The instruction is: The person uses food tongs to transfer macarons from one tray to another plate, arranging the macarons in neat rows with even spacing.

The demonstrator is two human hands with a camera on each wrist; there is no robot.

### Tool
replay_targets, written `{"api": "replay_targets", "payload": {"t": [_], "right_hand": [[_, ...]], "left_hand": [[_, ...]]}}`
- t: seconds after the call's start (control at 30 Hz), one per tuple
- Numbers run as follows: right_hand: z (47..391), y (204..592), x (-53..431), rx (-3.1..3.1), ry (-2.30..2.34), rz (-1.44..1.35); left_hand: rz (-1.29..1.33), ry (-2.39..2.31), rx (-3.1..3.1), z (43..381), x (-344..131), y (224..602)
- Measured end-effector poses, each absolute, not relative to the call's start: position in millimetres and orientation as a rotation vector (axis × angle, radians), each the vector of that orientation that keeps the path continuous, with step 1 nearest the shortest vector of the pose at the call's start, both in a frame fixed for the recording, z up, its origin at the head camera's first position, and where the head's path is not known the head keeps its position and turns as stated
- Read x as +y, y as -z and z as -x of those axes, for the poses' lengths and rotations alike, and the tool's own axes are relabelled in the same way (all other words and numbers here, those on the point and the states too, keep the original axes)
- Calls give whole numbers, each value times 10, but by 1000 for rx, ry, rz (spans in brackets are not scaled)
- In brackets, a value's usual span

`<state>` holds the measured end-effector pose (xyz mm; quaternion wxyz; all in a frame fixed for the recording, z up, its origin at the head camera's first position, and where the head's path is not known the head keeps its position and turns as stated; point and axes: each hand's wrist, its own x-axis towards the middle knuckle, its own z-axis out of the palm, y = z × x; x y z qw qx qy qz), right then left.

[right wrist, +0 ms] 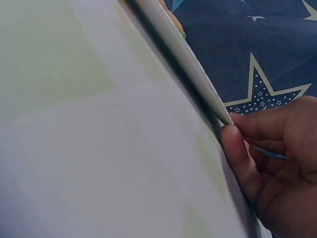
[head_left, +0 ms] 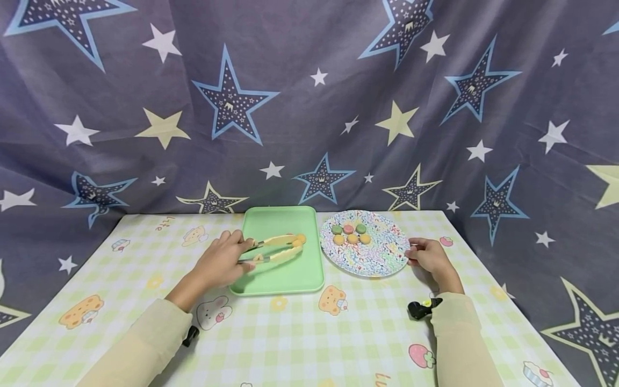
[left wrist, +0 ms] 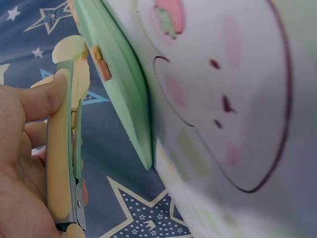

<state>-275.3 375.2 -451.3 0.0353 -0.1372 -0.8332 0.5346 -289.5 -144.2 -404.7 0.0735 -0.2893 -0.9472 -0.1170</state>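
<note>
My left hand [head_left: 224, 260] grips a pair of tongs [head_left: 278, 240] with pale yellow handles and tips, held over the green tray [head_left: 251, 282]. At the tips shows a small orange-yellow round piece [head_left: 301, 238]; whether the tips pinch it I cannot tell. The left wrist view shows fingers and thumb around the tongs [left wrist: 59, 148]. My right hand [head_left: 430, 257] pinches the rim of a speckled plate [head_left: 382, 258] between thumb and fingers, plain in the right wrist view. Two green pieces [head_left: 337, 229], one pink piece [head_left: 348, 229] and three yellow pieces [head_left: 352, 238] sit on that plate in two rows.
A checked cloth [head_left: 290, 344] printed with cartoon figures covers the table. Behind it hangs a dark star-patterned curtain [head_left: 290, 140]. The tray and plate stand side by side at the back of the table. An orange and reddish piece [left wrist: 101, 64] shows by the tray in the left wrist view.
</note>
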Motion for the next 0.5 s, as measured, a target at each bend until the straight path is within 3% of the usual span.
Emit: {"api": "replay_targets", "payload": {"t": [0.5], "right_hand": [[2757, 4531, 3766, -2552, -1666, 407]], "left_hand": [[893, 369, -2790, 2902, -1332, 3949]]}}
